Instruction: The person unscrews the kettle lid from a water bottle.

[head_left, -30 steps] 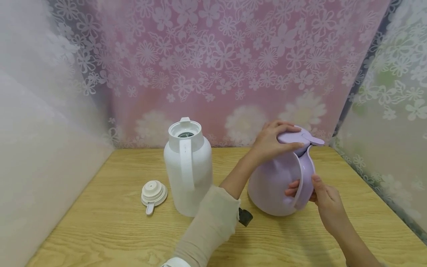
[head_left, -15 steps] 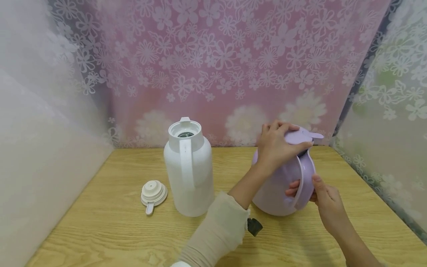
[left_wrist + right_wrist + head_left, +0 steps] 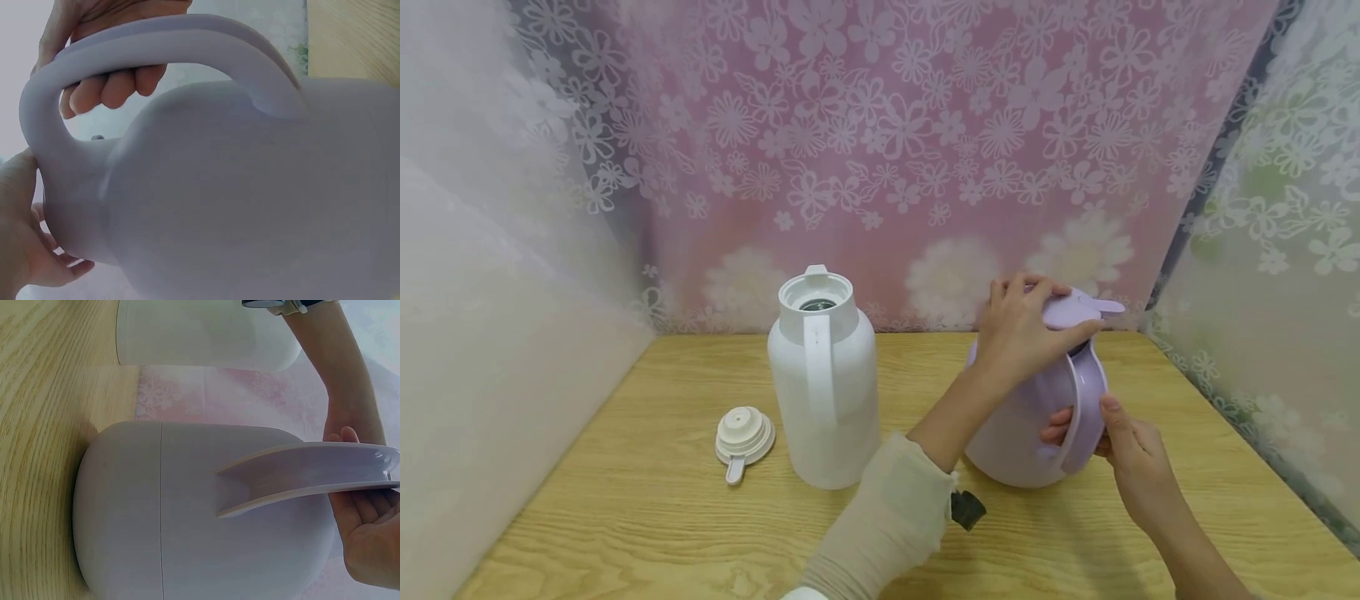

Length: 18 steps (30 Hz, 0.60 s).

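Observation:
A lilac thermos jug [image 3: 1015,437] stands on the right side of the wooden table, its handle [image 3: 1086,417] facing the near right. My left hand [image 3: 1018,333] reaches across and holds the jug's lid [image 3: 1071,310] from above, thumb along the near edge and fingers over the far side. The lid's flat tab points right, and a dark gap shows under the lid by the handle. My right hand [image 3: 1138,471] grips the handle, its fingertips [image 3: 114,90] coming through the loop in the left wrist view. The lid is hidden in both wrist views.
Left of the lilac jug is a white thermos jug [image 3: 826,400] with an uncovered mouth. Its cream stopper lid [image 3: 743,433] lies at its left on the wooden table [image 3: 625,517]. A pink flowered curtain [image 3: 880,167] hangs behind, with pale sheets at both sides.
My left hand has moved slightly right round the lid, and its forearm has shifted right too. The lid sits a little further right. My right hand keeps its place on the handle.

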Each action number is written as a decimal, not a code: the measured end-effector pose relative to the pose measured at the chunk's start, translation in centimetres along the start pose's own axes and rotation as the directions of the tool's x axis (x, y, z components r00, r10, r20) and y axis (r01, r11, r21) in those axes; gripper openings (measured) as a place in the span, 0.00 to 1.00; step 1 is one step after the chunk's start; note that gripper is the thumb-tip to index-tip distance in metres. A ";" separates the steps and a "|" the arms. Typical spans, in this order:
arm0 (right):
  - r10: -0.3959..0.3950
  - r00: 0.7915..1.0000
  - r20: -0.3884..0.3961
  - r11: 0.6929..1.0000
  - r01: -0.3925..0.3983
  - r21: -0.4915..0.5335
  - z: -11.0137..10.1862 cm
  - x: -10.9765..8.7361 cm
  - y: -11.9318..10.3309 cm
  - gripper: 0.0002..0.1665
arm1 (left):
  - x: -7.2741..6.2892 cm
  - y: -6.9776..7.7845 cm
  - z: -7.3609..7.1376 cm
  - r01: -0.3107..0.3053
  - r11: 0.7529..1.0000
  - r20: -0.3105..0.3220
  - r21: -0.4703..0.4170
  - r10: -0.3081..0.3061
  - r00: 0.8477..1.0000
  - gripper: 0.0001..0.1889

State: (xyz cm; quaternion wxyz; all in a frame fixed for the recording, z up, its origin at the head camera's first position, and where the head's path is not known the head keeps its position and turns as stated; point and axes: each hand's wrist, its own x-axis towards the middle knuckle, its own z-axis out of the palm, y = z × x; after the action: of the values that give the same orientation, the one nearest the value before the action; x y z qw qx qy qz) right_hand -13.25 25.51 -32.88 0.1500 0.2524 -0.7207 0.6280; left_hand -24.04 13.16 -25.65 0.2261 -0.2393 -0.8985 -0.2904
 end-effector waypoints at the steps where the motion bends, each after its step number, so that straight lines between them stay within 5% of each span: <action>1: 0.001 1.000 -0.001 1.000 -0.001 0.000 0.0 0.0 0.0 0.31 | 0.1 -0.3 0.0 -0.027 1.000 0.010 -0.012 0.028 1.000 0.26; 4: 0.006 1.000 -0.005 1.000 -0.006 -0.007 0.1 0.0 0.1 0.31 | 0.4 -1.6 -0.2 -0.161 0.980 0.027 -0.115 0.166 0.986 0.23; 7: 0.014 1.000 -0.012 0.999 -0.015 -0.028 0.1 -0.1 0.0 0.31 | 1.0 -3.0 -0.2 -0.286 0.911 0.053 -0.296 0.314 0.948 0.20; 9: 0.018 1.000 -0.017 0.999 -0.019 -0.041 0.1 -0.1 0.0 0.31 | 1.2 -3.6 -0.1 -0.309 0.860 0.074 -0.407 0.368 0.927 0.19; 14: 0.020 1.000 -0.020 0.999 -0.021 -0.034 0.1 0.0 -0.1 0.31 | 1.4 -4.4 0.2 -0.285 0.809 0.083 -0.513 0.377 0.922 0.17; 18: 0.014 1.000 -0.019 1.000 -0.014 -0.025 0.1 0.0 -0.1 0.31 | 1.5 -4.4 0.2 -0.269 0.804 0.077 -0.529 0.362 0.929 0.17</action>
State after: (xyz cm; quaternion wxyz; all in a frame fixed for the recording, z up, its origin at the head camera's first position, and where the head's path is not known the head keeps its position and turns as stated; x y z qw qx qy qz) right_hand -13.20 25.39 -32.83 0.1555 0.2396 -0.7287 0.6224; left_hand -27.71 10.60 -26.77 0.1206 -0.4613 -0.7528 -0.4538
